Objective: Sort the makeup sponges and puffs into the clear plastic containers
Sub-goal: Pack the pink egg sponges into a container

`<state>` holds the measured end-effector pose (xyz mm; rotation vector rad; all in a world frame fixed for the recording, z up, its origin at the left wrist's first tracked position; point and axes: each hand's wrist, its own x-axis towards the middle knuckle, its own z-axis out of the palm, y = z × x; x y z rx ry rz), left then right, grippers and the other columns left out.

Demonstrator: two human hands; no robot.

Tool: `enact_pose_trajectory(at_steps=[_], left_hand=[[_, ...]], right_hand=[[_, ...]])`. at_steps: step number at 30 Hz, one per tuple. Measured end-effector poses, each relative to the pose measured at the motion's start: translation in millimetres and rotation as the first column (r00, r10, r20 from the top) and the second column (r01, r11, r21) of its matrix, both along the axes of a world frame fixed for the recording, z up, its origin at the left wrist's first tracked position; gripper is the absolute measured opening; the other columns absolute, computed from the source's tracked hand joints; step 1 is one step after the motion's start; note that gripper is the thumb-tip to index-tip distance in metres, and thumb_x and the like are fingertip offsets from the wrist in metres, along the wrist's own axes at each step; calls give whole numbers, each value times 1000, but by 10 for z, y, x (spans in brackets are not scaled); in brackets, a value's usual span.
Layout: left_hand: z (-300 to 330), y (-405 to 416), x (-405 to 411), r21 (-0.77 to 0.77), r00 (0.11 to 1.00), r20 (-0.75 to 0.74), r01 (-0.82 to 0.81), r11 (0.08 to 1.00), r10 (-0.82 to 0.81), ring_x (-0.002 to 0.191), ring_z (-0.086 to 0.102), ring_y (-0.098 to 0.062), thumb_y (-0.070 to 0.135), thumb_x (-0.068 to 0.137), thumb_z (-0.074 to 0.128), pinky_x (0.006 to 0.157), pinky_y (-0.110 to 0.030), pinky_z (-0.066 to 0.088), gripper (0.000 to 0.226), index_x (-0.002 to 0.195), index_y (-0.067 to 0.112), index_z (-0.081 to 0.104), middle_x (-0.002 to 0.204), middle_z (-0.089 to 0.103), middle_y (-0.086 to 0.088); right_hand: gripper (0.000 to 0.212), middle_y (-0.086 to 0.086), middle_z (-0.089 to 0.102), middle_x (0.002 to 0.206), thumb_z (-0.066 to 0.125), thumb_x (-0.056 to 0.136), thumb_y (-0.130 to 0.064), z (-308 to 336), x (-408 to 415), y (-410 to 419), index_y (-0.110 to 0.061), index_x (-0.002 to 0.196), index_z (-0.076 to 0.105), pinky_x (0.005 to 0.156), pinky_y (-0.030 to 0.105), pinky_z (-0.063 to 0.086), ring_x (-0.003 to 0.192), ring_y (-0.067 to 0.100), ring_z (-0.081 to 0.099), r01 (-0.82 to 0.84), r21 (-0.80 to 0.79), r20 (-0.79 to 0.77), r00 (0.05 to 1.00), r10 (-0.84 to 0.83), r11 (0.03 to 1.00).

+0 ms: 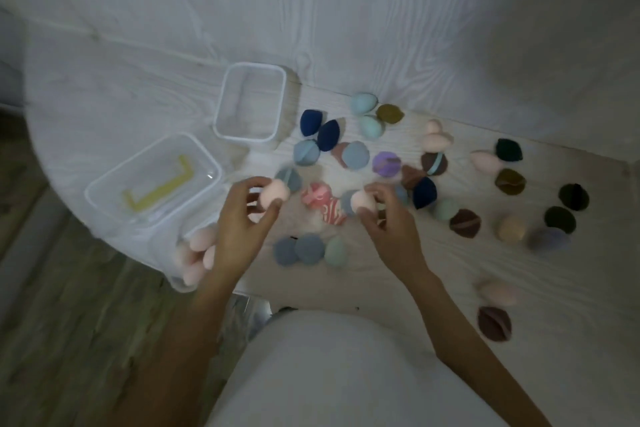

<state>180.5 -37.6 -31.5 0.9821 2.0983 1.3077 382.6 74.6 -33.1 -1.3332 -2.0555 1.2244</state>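
Pinching a pink sponge [274,193], the left hand [242,218] held it lightly; the right hand [388,222] pinched another sponge [363,201]. Both looked soft, light and squashy, best held round the middle.

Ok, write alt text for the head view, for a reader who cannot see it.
A person's left hand and right hand each pinch a pale pink sponge above a white table strewn with coloured sponges and puffs. At the left stand two clear containers, with a third holding pink sponges by the left wrist.
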Motion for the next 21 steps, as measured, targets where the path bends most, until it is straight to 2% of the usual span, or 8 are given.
enact_pose_trajectory(at_steps=[2, 4, 6, 9, 11, 15, 17, 21], left_hand=[[-33, -357, -230, -52, 990, -9, -142, 989, 142, 87, 59, -10, 16, 85, 67, 69, -9, 46, 25, 107, 22, 57, 110, 60, 0], [-53, -572, -407, -90, 978, -61, -205, 975, 201, 86, 57, -11, 16, 86, 65, 71, -8, 45, 25, 109, 25, 59, 109, 59, -1], [-60, -749, -572, -114, 971, -137, -212, 970, 196, 88, 56, -11, 17, 85, 65, 77, -17, 46, 29, 113, 24, 60, 108, 58, 2], [-107, -866, -730, -165, 968, -205, -177, 970, 142, 91, 56, -15, 16, 81, 69, 80, -29, 46, 36, 114, 21, 58, 107, 61, 5], [-137, -848, -757, -206, 972, -225, -114, 972, 66, 91, 57, -16, 15, 79, 70, 79, -26, 43, 33, 109, 19, 59, 104, 63, 4], [-246, -738, -787, -260, 947, -298, 39, 965, -118, 96, 57, -22, 6, 77, 66, 77, -19, 34, 30, 105, 15, 64, 107, 63, -2], [-313, -703, -822, -283, 924, -334, 88, 955, -184, 100, 57, -24, 0, 75, 64, 79, -16, 32, 35, 107, 14, 66, 111, 62, -5], [-382, -642, -846, -370, 892, -325, 185, 910, -314, 114, 54, -28, 6, 85, 57, 91, -31, 41, 38, 122, 10, 60, 127, 58, -7]], right_hand=[[25, -1, 58, 104, 59, 90, -18, 33, -235, -162, -15, 114, 51, 68, 24, 49, 83, 16, 61, -49, -55, -35, 998, 47, 997], [24, -1, 60, 106, 62, 88, -14, 79, -465, -280, -14, 111, 54, 68, 18, 47, 83, 13, 59, -123, -68, -68, 991, 119, 990], [28, -7, 58, 107, 63, 86, -10, 129, -761, -409, -14, 112, 57, 68, 14, 45, 81, 11, 57, -223, -84, -83, 973, 217, 971], [34, -2, 58, 106, 63, 84, -10, 147, -1205, -562, -18, 117, 59, 67, 16, 45, 76, 11, 54, -371, -22, -20, 928, 371, 928], [36, 2, 58, 111, 62, 84, -11, 135, -1431, -628, -20, 118, 58, 67, 11, 42, 79, 9, 52, -401, 21, 15, 916, 401, 916], [36, 2, 57, 117, 61, 84, -12, 95, -1583, -703, -22, 119, 57, 76, 24, 46, 90, 13, 56, -352, 21, 43, 935, 351, 936], [36, 2, 58, 115, 61, 85, -12, 64, -1551, -728, -22, 119, 57, 75, 25, 47, 89, 14, 56, -320, 15, 63, 946, 318, 947], [36, 1, 59, 116, 61, 85, -12, 5, -1442, -735, -21, 119, 58, 74, 20, 42, 90, 13, 54, -268, 3, 97, 959, 266, 963]])
